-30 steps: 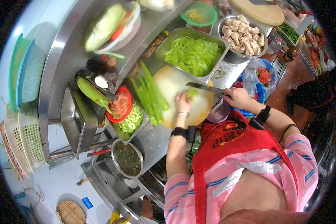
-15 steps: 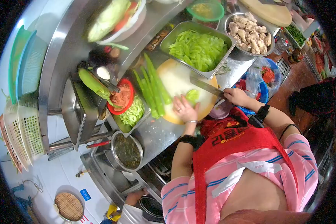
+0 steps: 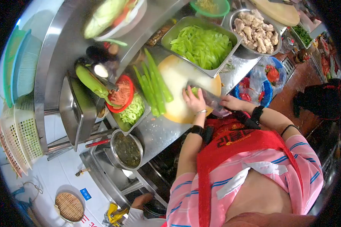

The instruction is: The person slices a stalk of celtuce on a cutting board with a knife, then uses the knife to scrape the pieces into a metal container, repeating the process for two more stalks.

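The wide grey metal knife blade (image 3: 212,100) is blurred; its handle is concealed inside the right hand (image 3: 231,103). The pale-green vegetable piece (image 3: 195,91) is mostly covered by the left hand (image 3: 194,102); whether the fingers grip or merely press it cannot be determined. A pinkish-purple round container (image 3: 220,112) is largely obscured. The top edge cuts off the white round bowl (image 3: 129,22) and the bright-green plastic bowl (image 3: 216,14). Lettering on the small blue rectangular wall sign (image 3: 85,194) is illegible.
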Action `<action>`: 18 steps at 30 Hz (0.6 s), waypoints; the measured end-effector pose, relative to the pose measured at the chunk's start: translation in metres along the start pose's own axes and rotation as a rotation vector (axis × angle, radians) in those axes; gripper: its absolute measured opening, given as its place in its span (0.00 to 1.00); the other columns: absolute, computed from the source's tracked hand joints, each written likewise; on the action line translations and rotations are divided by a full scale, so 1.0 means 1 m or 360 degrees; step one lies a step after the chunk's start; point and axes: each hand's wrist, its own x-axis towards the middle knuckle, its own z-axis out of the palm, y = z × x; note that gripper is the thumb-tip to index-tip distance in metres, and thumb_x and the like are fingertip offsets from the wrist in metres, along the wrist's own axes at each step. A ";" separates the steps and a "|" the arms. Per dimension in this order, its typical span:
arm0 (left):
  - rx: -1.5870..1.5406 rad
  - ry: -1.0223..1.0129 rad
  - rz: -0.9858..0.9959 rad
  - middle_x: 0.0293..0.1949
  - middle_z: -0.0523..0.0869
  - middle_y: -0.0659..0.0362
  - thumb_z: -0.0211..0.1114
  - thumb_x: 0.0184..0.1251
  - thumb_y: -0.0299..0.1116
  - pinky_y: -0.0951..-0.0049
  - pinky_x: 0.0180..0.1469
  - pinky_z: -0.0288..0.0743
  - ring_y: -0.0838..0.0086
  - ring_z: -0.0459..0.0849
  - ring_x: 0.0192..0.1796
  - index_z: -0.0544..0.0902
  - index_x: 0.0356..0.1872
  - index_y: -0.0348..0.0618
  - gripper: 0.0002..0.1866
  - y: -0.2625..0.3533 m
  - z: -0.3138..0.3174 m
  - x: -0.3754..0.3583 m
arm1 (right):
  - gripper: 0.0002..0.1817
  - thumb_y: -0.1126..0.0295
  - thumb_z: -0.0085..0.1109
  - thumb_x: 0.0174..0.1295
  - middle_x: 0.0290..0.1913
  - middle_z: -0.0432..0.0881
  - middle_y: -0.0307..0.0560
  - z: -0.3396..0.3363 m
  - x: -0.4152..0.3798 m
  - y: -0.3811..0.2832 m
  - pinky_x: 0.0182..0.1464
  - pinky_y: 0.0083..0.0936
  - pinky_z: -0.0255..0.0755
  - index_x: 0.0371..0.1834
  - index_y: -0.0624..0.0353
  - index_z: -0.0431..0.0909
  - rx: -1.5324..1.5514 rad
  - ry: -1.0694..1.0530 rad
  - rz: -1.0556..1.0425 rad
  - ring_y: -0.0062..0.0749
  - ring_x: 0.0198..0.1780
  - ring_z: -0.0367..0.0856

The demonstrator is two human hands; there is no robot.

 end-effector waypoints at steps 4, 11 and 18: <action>-0.0161 0.0040 -0.0082 0.61 0.61 0.42 0.56 0.62 0.39 0.57 0.60 0.59 0.50 0.60 0.62 0.66 0.58 0.38 0.25 0.016 -0.005 0.005 | 0.08 0.70 0.46 0.62 0.18 0.72 0.41 0.011 -0.008 -0.014 0.18 0.21 0.67 0.36 0.64 0.69 -0.0056 -0.0027 -0.0115 0.24 0.16 0.71; -0.0634 0.0173 0.0541 0.61 0.61 0.41 0.52 0.65 0.37 0.57 0.64 0.53 0.48 0.59 0.63 0.63 0.59 0.34 0.25 0.131 -0.027 0.111 | 0.09 0.68 0.49 0.57 0.18 0.72 0.49 -0.021 -0.072 -0.098 0.26 0.29 0.68 0.31 0.65 0.69 -0.0426 0.0771 -0.0689 0.30 0.22 0.73; -0.0612 -0.0387 0.0099 0.39 0.82 0.49 0.54 0.63 0.34 0.73 0.47 0.71 0.66 0.80 0.41 0.79 0.42 0.34 0.14 0.056 -0.041 0.157 | 0.06 0.71 0.46 0.61 0.18 0.69 0.34 -0.066 -0.117 -0.098 0.19 0.16 0.61 0.38 0.62 0.69 -0.0054 0.1340 -0.0872 0.16 0.17 0.66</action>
